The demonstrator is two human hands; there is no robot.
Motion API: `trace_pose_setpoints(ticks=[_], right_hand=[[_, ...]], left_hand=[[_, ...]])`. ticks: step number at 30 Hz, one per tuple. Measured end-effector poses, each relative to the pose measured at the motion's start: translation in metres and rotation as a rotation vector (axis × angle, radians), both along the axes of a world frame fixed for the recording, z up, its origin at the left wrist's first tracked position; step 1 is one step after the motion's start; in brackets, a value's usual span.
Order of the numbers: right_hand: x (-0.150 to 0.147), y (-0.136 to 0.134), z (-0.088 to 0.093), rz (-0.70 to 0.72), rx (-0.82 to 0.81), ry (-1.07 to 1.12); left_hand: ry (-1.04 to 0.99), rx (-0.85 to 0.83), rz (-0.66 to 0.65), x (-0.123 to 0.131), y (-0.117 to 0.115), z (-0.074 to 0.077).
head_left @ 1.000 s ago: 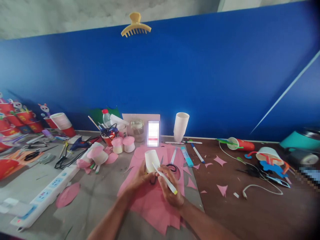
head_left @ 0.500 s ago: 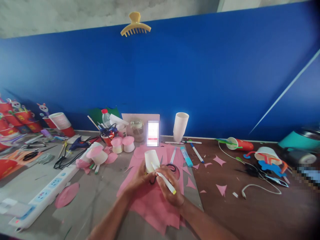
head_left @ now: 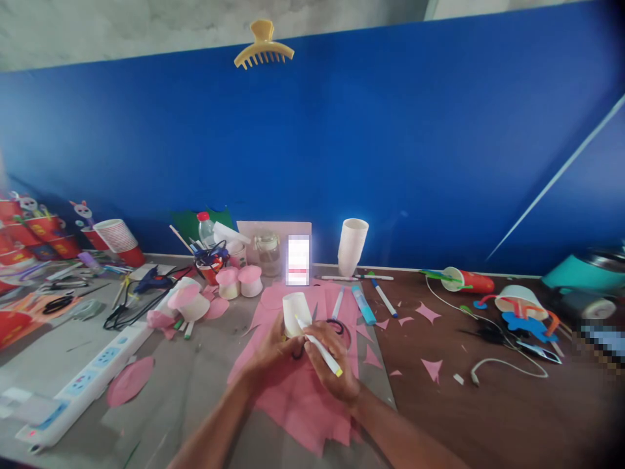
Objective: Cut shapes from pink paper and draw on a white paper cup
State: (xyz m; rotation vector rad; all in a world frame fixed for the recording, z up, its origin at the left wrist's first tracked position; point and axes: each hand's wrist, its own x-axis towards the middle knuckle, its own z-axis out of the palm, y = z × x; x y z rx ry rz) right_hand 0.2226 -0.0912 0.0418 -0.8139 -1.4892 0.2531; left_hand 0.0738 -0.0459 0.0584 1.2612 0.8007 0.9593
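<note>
A white paper cup [head_left: 295, 309] is gripped by my left hand [head_left: 274, 345], tilted over the pink paper [head_left: 293, 404] at the middle of the table. My right hand [head_left: 336, 365] holds a white marker [head_left: 323, 353] with a yellow end, its tip at the cup's side. Scissors [head_left: 336, 326] with dark handles lie on the pink paper, partly hidden behind my hands. Just behind the cup stands a bright phone screen [head_left: 298, 260], blurred out.
At the left are a power strip [head_left: 88, 381], pink-topped cups [head_left: 250, 280] and a glue gun [head_left: 155, 279]. A tall cup stack [head_left: 352, 246] stands at the back. Pink scraps [head_left: 432, 369], a blue marker [head_left: 385, 298] and a white cable [head_left: 510, 366] lie rightward.
The view has shifted very slightly. The marker tip is at nearly the same place on the cup, and both hands keep their hold.
</note>
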Motion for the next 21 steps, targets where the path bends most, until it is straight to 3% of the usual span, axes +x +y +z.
trace_pose_setpoints(ticks=[14,21], right_hand=[[0.002,-0.002,0.007,0.083,0.001,-0.007],[0.001,-0.007,0.009,0.089,0.035,-0.074]], left_hand=[[-0.027,-0.025,0.016,0.001,-0.004,0.002],[-0.014,-0.008,0.006,0.002,-0.003,0.011]])
